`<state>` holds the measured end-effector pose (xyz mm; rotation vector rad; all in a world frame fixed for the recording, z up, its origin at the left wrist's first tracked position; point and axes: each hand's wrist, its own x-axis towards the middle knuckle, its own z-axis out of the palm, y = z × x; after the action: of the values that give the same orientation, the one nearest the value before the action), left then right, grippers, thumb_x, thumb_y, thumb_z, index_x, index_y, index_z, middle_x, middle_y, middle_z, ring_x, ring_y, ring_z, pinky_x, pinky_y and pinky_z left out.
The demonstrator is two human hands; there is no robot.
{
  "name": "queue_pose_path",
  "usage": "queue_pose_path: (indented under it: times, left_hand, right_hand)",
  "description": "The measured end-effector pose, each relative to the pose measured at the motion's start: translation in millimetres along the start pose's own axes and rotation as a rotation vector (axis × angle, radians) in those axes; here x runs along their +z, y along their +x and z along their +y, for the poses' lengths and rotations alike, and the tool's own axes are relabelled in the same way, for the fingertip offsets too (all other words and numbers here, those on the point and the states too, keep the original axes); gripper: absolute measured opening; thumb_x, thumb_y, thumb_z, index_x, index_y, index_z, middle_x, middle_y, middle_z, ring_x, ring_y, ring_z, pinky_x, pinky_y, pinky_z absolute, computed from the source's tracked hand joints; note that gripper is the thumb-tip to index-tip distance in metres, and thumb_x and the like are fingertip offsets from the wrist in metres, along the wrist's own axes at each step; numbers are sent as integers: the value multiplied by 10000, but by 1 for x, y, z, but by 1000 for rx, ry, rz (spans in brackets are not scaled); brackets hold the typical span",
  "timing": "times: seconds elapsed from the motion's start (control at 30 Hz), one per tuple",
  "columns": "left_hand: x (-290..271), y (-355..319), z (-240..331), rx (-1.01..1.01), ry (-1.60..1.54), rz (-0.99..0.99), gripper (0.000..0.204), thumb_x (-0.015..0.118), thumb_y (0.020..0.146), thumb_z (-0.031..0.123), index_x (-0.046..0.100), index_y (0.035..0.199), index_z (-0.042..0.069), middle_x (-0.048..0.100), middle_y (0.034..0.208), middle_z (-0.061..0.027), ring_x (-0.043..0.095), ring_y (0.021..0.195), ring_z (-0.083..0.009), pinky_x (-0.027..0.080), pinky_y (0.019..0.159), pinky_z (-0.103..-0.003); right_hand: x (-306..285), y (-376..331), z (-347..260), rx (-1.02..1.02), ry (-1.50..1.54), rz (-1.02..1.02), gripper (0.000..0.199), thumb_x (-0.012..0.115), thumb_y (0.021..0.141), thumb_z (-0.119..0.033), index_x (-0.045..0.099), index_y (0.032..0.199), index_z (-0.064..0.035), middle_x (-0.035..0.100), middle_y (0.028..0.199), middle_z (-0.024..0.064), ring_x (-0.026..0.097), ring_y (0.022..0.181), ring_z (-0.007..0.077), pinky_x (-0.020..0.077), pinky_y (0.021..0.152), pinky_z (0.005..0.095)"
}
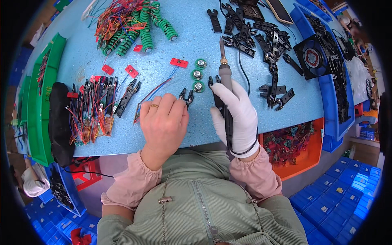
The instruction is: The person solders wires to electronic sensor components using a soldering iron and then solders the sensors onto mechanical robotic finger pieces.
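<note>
My left hand (163, 122), bare with a ring, has its fingers curled on the blue table. The forked end of a black plastic part (187, 96) sticks out past its fingertips; the rest is hidden. Blue and red wires run from beside this hand to a small red board (179, 63). My white-gloved right hand (240, 118) grips a soldering iron (225, 75), its tip pointing away from me. Another black forked part (216, 92) lies beside the iron, partly behind the gloved fingers. Three small round speakers (197, 74) with green rims stand in a column between the hands.
Wired black parts (100, 98) lie at left beside a black pouch (60, 118) and green tray (47, 98). Green coiled tubes (145, 30) lie at the back. At right are loose black parts (271, 53), a fan (313, 57), a blue bin (332, 110) and orange bin (300, 163).
</note>
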<state>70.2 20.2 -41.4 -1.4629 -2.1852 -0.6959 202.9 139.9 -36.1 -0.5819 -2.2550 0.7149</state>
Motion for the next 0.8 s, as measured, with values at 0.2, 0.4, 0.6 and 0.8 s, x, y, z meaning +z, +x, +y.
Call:
queue_pose_path:
  times: [0.2,0.4,0.6,0.8]
  left_hand:
    - [-1,0,0,5,5,-15,136,703,738,48,599,799,110,526,846,-26,489,707,-209,381,724,-337]
    - [0,1,-1,19,-1,-14,137,701,739,48,593,800,107,523,841,-31,487,709,-214,382,722,-342]
    - [0,1,0,8,-10,-24,129,698,742,47,597,798,105,532,850,-32,497,722,-214,397,746,-347]
    - [-5,0,-4,12,-42,-43,175,716,738,74,635,889,105,567,886,-28,531,763,-221,419,798,-350]
  right_hand:
    - [7,-6,1,-15,94,-13,658,712,656,86,647,1277,-121,624,1301,155,674,984,305,535,831,340]
    - [8,-9,1,3,160,2,650,715,661,87,649,1273,-121,624,1302,150,675,954,291,535,810,336]
    - [8,-9,2,-9,169,26,645,714,663,89,650,1270,-119,624,1300,149,675,935,280,534,797,332]
    - [8,-10,1,13,170,17,640,712,663,93,654,1263,-121,624,1297,150,670,920,272,531,792,327]
